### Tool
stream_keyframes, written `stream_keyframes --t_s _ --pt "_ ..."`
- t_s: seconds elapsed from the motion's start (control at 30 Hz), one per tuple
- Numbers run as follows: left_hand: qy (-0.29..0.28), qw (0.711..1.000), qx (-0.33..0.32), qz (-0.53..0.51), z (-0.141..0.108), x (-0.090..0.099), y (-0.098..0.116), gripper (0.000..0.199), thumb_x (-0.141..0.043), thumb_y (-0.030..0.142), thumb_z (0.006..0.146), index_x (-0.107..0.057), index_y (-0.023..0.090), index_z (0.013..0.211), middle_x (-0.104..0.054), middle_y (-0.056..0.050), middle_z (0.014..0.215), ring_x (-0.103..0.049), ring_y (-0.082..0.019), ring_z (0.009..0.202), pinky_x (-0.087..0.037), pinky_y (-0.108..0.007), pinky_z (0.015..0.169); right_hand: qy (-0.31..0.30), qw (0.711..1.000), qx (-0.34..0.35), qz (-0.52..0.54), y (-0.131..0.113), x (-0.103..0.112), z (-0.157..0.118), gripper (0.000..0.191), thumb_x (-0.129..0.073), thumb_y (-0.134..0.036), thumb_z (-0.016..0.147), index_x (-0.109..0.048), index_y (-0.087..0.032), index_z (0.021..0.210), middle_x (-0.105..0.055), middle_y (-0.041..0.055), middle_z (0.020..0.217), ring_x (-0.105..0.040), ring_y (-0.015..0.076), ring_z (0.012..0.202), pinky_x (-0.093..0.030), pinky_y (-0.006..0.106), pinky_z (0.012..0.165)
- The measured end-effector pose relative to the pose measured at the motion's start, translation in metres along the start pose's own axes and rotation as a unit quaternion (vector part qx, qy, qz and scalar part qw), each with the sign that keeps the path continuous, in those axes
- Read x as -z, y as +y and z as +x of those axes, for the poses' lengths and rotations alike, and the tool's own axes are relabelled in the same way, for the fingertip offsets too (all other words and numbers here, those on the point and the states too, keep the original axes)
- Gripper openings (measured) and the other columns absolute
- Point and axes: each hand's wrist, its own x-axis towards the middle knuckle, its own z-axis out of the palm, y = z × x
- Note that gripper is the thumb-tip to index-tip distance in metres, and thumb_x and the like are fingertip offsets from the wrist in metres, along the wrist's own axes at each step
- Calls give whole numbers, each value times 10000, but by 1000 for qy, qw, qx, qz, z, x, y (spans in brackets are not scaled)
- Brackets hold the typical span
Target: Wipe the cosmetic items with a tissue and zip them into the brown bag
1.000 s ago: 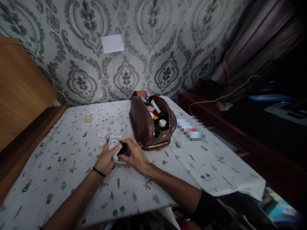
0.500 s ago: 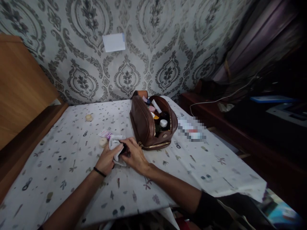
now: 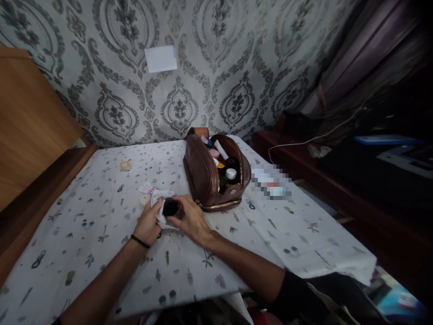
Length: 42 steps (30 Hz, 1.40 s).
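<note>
While our left hand (image 3: pixel 148 224) closes on the white cloth (image 3: pixel 157 196), our right hand (image 3: pixel 193 221) grips the black round object (image 3: pixel 170 207).
We have this object between both hands, against the cloth, at our right fingertips; its long axis we cannot tell. Just beyond our right hand stands the brown bag (image 3: pixel 202 169), unzipped.

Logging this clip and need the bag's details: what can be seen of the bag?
The bag looks like dark brown leather, with a smooth, slightly shiny side and rounded ends. It sits upright on the patterned tablecloth, its top gaping. Gold-toned zipper teeth line the opening, another zipper runs low along the near end, and a small round stud sits between. A lighter brown strap or handle shows behind. Small containers and tubes fill it; neither hand appears to touch it.
</note>
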Motion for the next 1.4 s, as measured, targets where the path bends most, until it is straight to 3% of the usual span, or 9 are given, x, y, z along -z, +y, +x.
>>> stream_keyframes --t_s 0.2,0.43,0.7,1.0,1.2,1.4 --pt "-28 1000 12 2 -3 -3 5 399 -835 351 646 -687 154 960 -747 -47 908 -692 -242 969 -562 -318 807 6 1000 1 24 2 1 0 464 -735 -182 754 -574 -205 1189 -627 67 1072 -603 217 980 -496 361 871" --pt "-52 998 41 20 -7 -4 4 508 -863 327 619 -660 148 1049 -739 -70 985 -691 -230 962 -560 -270 739 32 998 12 50 5 1 1 512 -663 -98 750 -573 -224 1238 -600 55 1074 -595 195 947 -510 342 847" --pt "-38 998 41 19 -8 -6 1 513 -869 394 613 -650 160 1014 -738 -54 967 -681 -229 987 -550 -301 816 8 997 65 50 5 2 1 580 -578 -16 731 -552 -220 1273 -552 58 1076 -563 190 964 -513 338 864" --pt "-37 999 25 16 -6 -7 1 426 -807 458 683 -643 155 933 -734 -48 900 -683 -228 987 -538 -311 854 -5 996 69 49 2 -1 -2 582 -559 -2 745 -545 -249 1271 -526 52 1078 -561 175 953 -516 299 816" --pt "-22 999 25 13 -2 -4 -1 454 -830 468 630 -652 162 913 -737 -34 858 -707 -222 885 -562 -309 781 14 999 27 45 3 0 0 550 -724 -115 724 -532 -212 1230 -547 53 1070 -572 190 942 -512 338 851" --pt "-15 1000 18 -3 0 -2 -2 470 -854 440 596 -661 153 914 -744 -40 868 -708 -233 900 -564 -297 761 22 999 -7 36 3 3 2 457 -781 -157 694 -580 -196 1102 -569 39 1025 -589 190 916 -513 326 809"
